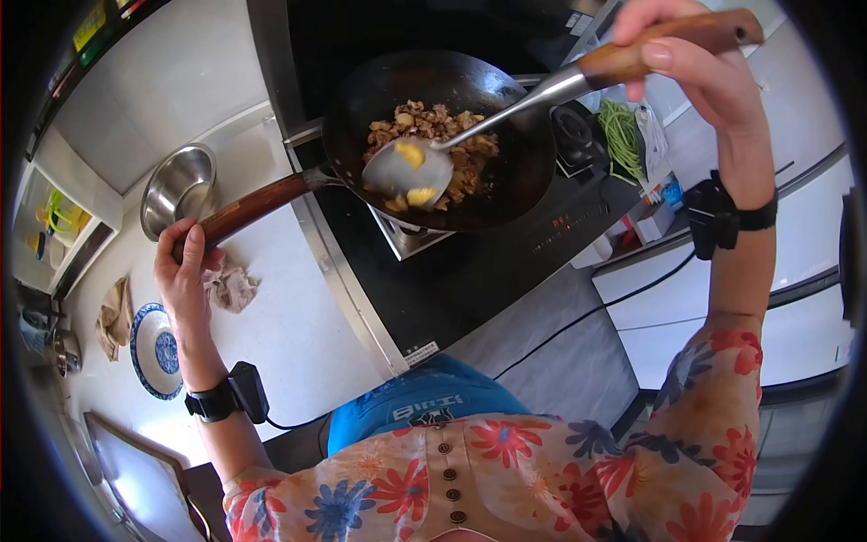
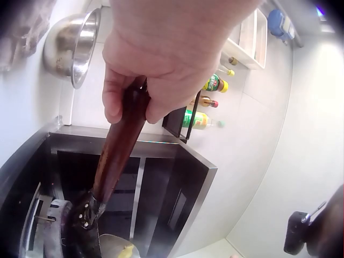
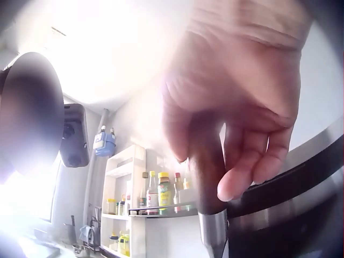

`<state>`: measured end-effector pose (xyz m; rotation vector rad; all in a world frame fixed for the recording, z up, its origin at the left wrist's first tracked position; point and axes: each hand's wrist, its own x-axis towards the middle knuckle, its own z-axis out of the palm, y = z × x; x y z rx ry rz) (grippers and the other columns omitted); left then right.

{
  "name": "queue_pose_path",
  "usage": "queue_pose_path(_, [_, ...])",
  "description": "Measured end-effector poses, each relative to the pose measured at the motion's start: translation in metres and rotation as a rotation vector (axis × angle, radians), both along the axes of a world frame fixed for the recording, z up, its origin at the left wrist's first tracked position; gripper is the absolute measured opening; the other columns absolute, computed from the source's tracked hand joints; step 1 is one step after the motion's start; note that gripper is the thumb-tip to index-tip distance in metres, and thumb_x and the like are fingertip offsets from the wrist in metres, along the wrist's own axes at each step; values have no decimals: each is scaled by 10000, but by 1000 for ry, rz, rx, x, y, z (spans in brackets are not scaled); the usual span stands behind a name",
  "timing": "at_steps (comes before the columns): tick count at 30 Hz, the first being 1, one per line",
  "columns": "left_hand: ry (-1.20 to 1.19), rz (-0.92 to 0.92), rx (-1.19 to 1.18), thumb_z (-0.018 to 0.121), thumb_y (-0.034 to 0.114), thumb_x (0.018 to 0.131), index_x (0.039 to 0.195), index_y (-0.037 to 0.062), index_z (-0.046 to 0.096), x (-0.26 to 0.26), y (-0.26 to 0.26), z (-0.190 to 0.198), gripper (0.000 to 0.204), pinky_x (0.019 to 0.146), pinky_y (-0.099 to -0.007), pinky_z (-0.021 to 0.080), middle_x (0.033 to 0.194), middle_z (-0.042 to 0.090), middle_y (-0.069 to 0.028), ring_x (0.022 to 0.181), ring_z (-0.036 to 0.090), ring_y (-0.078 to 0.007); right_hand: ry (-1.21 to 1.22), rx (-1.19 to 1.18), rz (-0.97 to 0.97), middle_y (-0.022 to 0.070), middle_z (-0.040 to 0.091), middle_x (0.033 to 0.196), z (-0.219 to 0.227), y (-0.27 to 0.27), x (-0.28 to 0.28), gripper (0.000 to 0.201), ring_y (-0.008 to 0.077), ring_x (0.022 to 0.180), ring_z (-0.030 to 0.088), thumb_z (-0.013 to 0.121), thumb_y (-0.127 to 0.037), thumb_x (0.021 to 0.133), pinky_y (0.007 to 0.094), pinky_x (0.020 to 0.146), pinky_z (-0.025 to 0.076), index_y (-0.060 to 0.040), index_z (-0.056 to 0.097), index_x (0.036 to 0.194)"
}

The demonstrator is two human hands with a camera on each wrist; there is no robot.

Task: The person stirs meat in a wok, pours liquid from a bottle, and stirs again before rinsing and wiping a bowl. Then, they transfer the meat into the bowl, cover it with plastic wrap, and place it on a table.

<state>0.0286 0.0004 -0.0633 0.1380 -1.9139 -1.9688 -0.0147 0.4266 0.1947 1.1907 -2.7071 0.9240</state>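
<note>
A dark wok stands over the cooktop with browned, chopped meat and yellowish pieces in it. My left hand grips the end of its long wooden handle, fingers and thumb wrapped round the wood. A metal wok spatula reaches down into the wok from the upper right, its broad blade low over the food. Some yellow chunks lie on that blade. My right hand holds the spatula's wooden handle between thumb and fingers, well above the wok's right side.
The black cooktop meets a white counter on the left. There stand a steel bowl, a crumpled cloth and a blue-rimmed dish. Green beans lie beyond the wok's right side. Bottles line a wall rack.
</note>
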Motion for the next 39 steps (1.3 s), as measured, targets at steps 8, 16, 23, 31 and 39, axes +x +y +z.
queue_pose_path(8, [-3,-6,9,577,176,842,957,24,544,-1,-3,-1,193,483,-175,411,692,523,2,544,530,-73,-295,-142,-164,78,624,743,-33,-15,-32,145,124,585,600,611,-105,760,195,517,457,-8,600,866])
queue_pose_path(16, [8,-2,10,583,186,839,963,19,542,0,0,0,212,490,-175,412,685,531,-2,556,533,-74,-271,-19,-622,75,602,660,-14,78,-56,236,108,485,560,568,-292,776,203,418,401,-64,598,828])
queue_pose_path(23, [-7,-17,6,585,191,839,968,26,544,1,-3,0,213,489,-179,413,686,531,3,562,539,-73,-457,-802,-667,86,603,646,-120,50,-39,294,122,471,561,601,-305,759,211,416,411,-29,576,859])
queue_pose_path(31, [2,-8,18,586,186,838,967,20,544,1,-2,-1,214,494,-182,413,696,536,2,549,524,-70,-69,-305,-733,46,590,635,-41,69,-39,248,79,463,540,586,-286,754,174,425,412,-54,583,841])
queue_pose_path(39, [2,10,-14,588,192,837,955,12,543,-1,-1,4,220,487,-184,417,663,523,0,534,516,-72,-280,-622,-558,76,605,696,-104,29,-36,238,104,519,570,584,-243,771,190,487,442,-34,583,884])
